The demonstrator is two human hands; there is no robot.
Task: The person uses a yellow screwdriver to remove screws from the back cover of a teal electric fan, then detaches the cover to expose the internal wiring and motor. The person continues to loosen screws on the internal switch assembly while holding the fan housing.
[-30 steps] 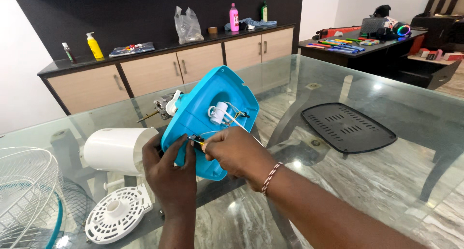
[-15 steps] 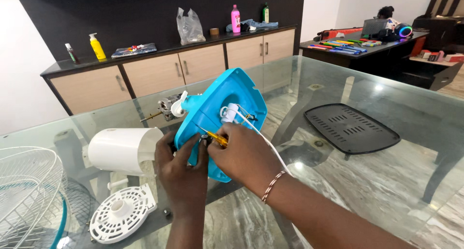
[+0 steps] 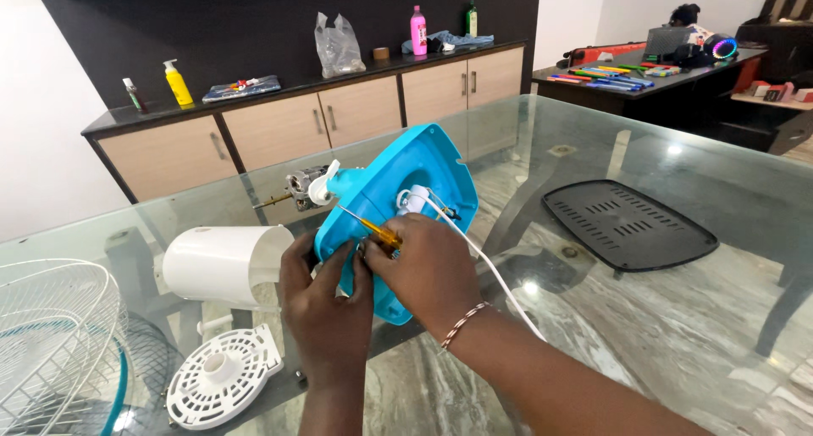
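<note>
Near the front edge of the glass table (image 3: 644, 334), the person holds a blue fan base (image 3: 406, 190) tilted on edge, its underside facing them. The left hand (image 3: 326, 305) is clamped on the base's lower left rim and steadies it. The right hand (image 3: 428, 271) is closed around a screwdriver (image 3: 373, 227) with a yellow handle, its shaft angled up and left onto the underside. A white cord (image 3: 483, 262) leaves a white bushing on the base and trails down past the right wrist.

Step in hand, as judged: work on a fastener in the underside of the base. Whether it is being loosened or tightened cannot be told. The next move calls for the tip seated square in the screw head, with the left hand bracing against the push.

Both forearms come up from the front edge, wrists close together, the right wrist bent inward.

A motor (image 3: 305, 186) projects behind the base's upper left. A white housing (image 3: 224, 265) lies to the left; a round white grille plate (image 3: 222, 375) lies at the front left, a wire guard (image 3: 51, 334) at the left edge, and a black panel (image 3: 627, 224) toward the right.
</note>
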